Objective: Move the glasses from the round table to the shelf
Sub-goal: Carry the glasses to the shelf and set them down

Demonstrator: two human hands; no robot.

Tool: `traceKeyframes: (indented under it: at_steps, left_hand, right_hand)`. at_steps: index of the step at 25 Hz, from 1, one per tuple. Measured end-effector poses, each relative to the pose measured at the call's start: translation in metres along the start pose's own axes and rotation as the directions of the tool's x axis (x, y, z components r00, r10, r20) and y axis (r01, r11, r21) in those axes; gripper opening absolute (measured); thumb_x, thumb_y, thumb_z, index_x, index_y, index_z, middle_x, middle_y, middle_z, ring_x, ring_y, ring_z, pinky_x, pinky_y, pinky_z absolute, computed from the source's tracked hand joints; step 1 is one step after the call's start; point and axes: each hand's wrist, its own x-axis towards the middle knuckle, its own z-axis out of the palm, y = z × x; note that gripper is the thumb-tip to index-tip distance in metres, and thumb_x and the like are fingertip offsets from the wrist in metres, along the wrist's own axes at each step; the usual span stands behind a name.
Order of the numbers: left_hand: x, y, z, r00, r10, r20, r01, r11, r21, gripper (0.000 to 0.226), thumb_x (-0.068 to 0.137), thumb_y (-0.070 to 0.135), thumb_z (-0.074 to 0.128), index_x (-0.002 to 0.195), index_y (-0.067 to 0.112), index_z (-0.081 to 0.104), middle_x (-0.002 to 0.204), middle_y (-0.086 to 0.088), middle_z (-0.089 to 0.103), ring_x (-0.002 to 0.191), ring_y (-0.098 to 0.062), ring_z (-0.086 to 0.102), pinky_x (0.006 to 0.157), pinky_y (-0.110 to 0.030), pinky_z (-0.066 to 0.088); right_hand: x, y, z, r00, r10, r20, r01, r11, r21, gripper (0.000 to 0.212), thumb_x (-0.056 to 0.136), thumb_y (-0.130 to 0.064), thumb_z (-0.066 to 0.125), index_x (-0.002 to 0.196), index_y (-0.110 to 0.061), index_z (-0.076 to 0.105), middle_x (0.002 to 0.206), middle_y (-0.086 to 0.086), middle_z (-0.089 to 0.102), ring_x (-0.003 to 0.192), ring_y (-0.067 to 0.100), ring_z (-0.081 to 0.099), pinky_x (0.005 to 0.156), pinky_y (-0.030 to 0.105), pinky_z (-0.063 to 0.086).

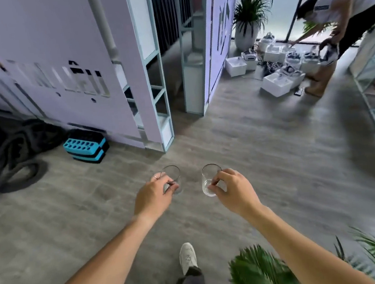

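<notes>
My left hand point(154, 196) grips a clear drinking glass point(172, 174) from its side, fingers curled around it. A second clear glass point(208, 181) is held the same way by my right hand point(233, 191). Both glasses are upright and carried above the grey floor, a short gap apart. A pale blue open-frame shelf unit point(158, 94) stands ahead, at the end of a lilac wall. The round table is out of view.
A teal crate point(85, 146) and dark hoses point(11, 154) lie left by the wall. A person point(339, 19) bends over white boxes point(277, 84) at the far right. Green plant leaves point(263, 269) are by my right arm. My shoe point(188, 257) steps forward.
</notes>
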Motion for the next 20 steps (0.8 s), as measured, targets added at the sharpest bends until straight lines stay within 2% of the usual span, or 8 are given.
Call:
traceKeyframes:
  at_steps: [3,8,12,17,20]
  left_hand:
    - [0.113,0.006,0.018,0.998,0.035,0.046,-0.034,0.999,-0.038,0.016,0.084,0.042,0.068,0.089,0.026,0.068,0.117,0.003,0.067,0.104,-0.024,0.066,0.077,-0.034,0.055]
    - [0.270,0.031,0.037,0.990,0.116,0.080,-0.110,0.991,-0.070,0.016,0.086,0.043,0.067,0.084,0.027,0.065,0.103,0.007,0.066,0.089,-0.021,0.066,0.067,-0.031,0.052]
    - [0.392,0.048,0.064,0.982,0.153,0.110,-0.144,0.986,-0.088,0.018,0.086,0.044,0.067,0.085,0.026,0.065,0.100,0.006,0.067,0.090,-0.020,0.066,0.069,-0.030,0.052]
    - [0.534,0.068,0.099,0.996,0.076,0.055,-0.072,0.995,-0.064,0.019,0.087,0.043,0.066,0.088,0.024,0.068,0.112,0.004,0.067,0.100,-0.022,0.065,0.072,-0.027,0.048]
    - [0.618,0.081,0.112,1.000,0.014,0.018,-0.012,0.996,-0.086,0.022,0.087,0.043,0.065,0.089,0.022,0.067,0.112,0.002,0.066,0.099,-0.022,0.065,0.075,-0.030,0.051]
  right_hand:
    - [0.093,0.017,-0.010,0.996,0.077,-0.048,-0.076,0.997,0.011,0.011,0.085,-0.034,0.071,0.089,-0.024,0.069,0.101,-0.006,0.065,0.097,0.020,0.058,0.073,0.027,0.042]
    - [0.225,0.043,-0.033,0.984,0.136,-0.114,-0.132,0.990,0.042,0.009,0.085,-0.034,0.072,0.087,-0.025,0.069,0.102,-0.008,0.065,0.099,0.018,0.059,0.074,0.025,0.041]
    - [0.341,0.080,-0.047,0.980,0.133,-0.146,-0.130,0.991,0.035,0.012,0.084,-0.034,0.073,0.088,-0.023,0.069,0.100,-0.006,0.066,0.097,0.020,0.059,0.073,0.025,0.042]
    - [0.495,0.127,-0.069,0.991,0.071,-0.115,-0.067,0.997,0.043,0.010,0.084,-0.032,0.072,0.087,-0.023,0.069,0.099,-0.003,0.066,0.097,0.023,0.059,0.075,0.030,0.047]
    - [0.592,0.151,-0.090,0.999,0.006,-0.049,-0.004,0.999,0.038,0.009,0.083,-0.032,0.073,0.086,-0.024,0.069,0.096,-0.002,0.065,0.092,0.024,0.060,0.072,0.030,0.046]
